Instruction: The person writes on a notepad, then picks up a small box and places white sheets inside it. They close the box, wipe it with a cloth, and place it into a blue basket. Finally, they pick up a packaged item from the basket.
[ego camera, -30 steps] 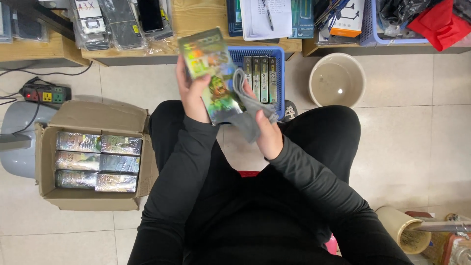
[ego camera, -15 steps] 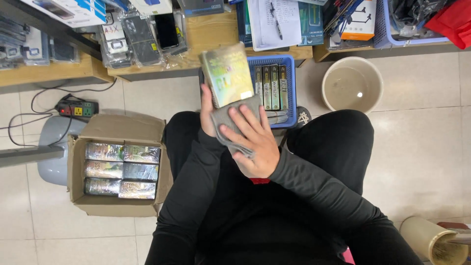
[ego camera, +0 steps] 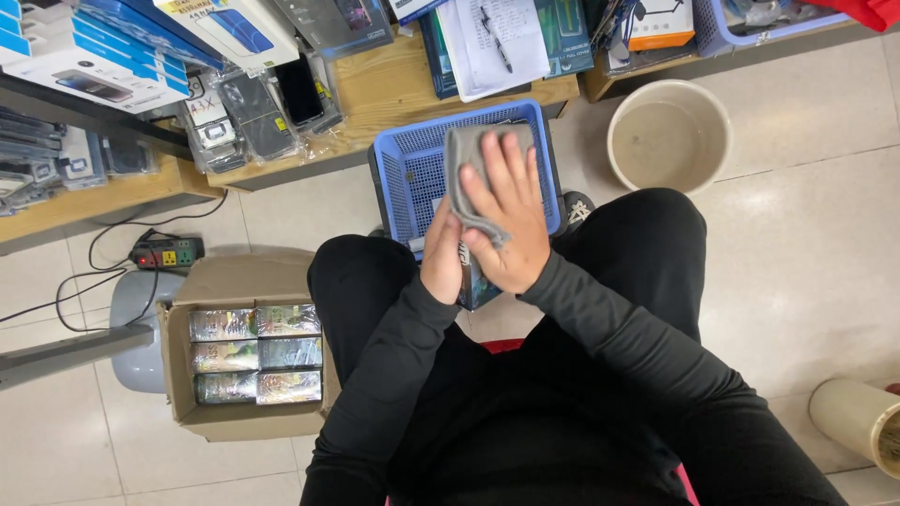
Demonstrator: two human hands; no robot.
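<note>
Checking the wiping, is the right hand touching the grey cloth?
Touching: the head view shows the right hand pressed flat on the grey cloth, fingers spread across it.

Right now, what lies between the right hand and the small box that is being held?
In the head view, a grey cloth lies between them: the right hand presses it onto the small box, which the left hand holds from the other side.

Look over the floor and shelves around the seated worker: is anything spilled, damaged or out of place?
Nothing stands out. The cardboard box holds its wrapped packs in neat rows, the bucket stands upright, and both hands, left hand and right hand, press a grey cloth on a box over the blue basket.
</note>
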